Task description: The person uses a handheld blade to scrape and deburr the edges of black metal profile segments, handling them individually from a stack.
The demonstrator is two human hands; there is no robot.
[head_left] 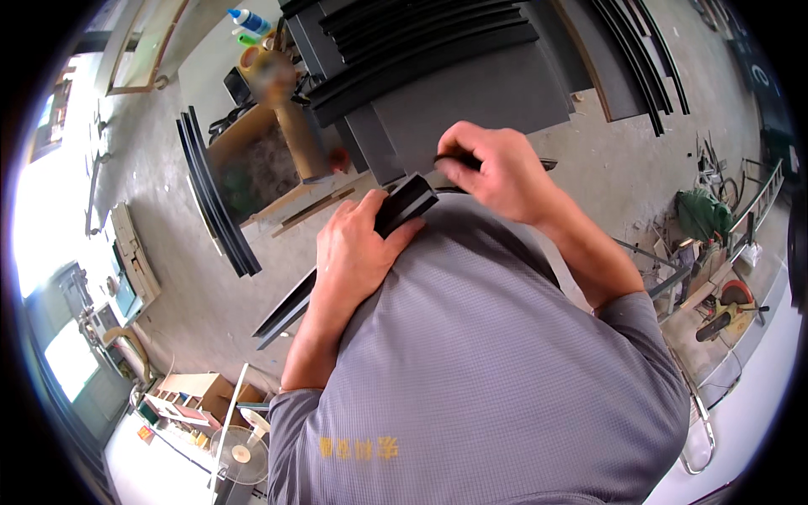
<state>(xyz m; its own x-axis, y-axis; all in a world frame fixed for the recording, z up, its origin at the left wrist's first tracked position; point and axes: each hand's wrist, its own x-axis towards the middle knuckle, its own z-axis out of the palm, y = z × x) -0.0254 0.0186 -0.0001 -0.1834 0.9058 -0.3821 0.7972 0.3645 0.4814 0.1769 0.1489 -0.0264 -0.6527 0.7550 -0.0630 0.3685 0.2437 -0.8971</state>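
Observation:
My left hand (355, 244) is wrapped round a long black channel-shaped profile (410, 204), close to its near-body end. The profile slants down to the left under my forearm, and its other end shows beyond the arm. My right hand (503, 172) is closed just right of the profile's end, apart from it. Between its thumb and curled fingers is a small dark thing, mostly hidden, whose kind I cannot make out. A thin dark tip shows on the hand's far right side; whether it belongs to the same thing is unclear.
Black profiles (429, 50) are stacked on a dark grey worktop (471, 101) ahead. More profiles (215, 194) lean at left, beside an open wooden box (244, 139) with a cardboard tube (299, 139). A fan (241, 454) stands lower left; a cut-off saw (732, 307) is at right.

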